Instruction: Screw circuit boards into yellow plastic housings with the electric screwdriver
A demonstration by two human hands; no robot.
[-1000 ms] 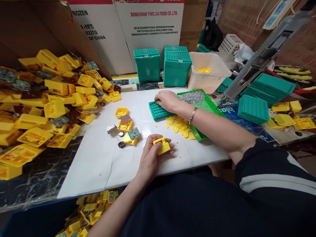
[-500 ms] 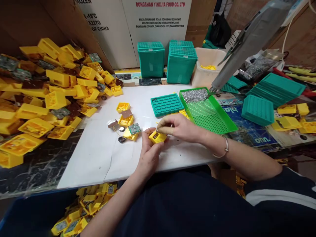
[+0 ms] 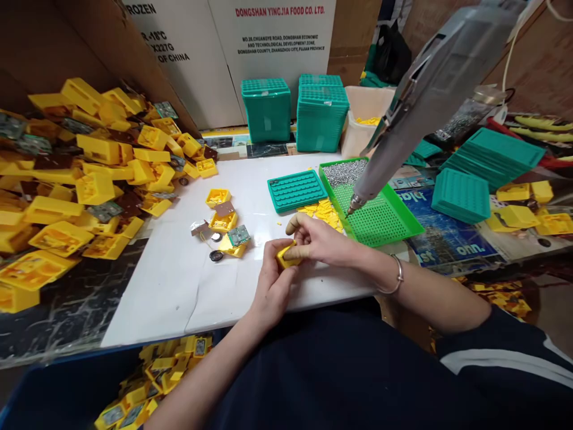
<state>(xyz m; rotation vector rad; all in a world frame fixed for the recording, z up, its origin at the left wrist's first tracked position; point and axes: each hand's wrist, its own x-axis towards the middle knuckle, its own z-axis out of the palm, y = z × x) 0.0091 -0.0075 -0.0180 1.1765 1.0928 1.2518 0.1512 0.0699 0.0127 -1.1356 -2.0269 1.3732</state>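
My left hand (image 3: 273, 283) is wrapped round a small yellow plastic housing (image 3: 287, 255), held just above the white board. Bent fingers of my right hand (image 3: 316, 242) press on the same housing from the right and cover much of it. To the left on the board lie open yellow housings (image 3: 222, 222), a green circuit board (image 3: 239, 236), a brown plate (image 3: 225, 208) and a round black part (image 3: 216, 255). Small yellow pieces (image 3: 326, 212) are heaped just beyond my right hand. A teal ridged tray (image 3: 297, 190) lies behind them.
A grey power screwdriver (image 3: 394, 125) hangs tip-down over a green tray (image 3: 400, 234) with screws (image 3: 344, 173). Yellow housings (image 3: 96, 186) pile up at left. Teal tray stacks (image 3: 266, 113) stand at the back, beside a whitish bin (image 3: 358, 104). More teal trays (image 3: 461, 194) sit at right.
My right fingers have come down from above the housing onto its side, and the housing has turned. The hanging screwdriver has swung left, over the green tray. The view has shifted slightly.
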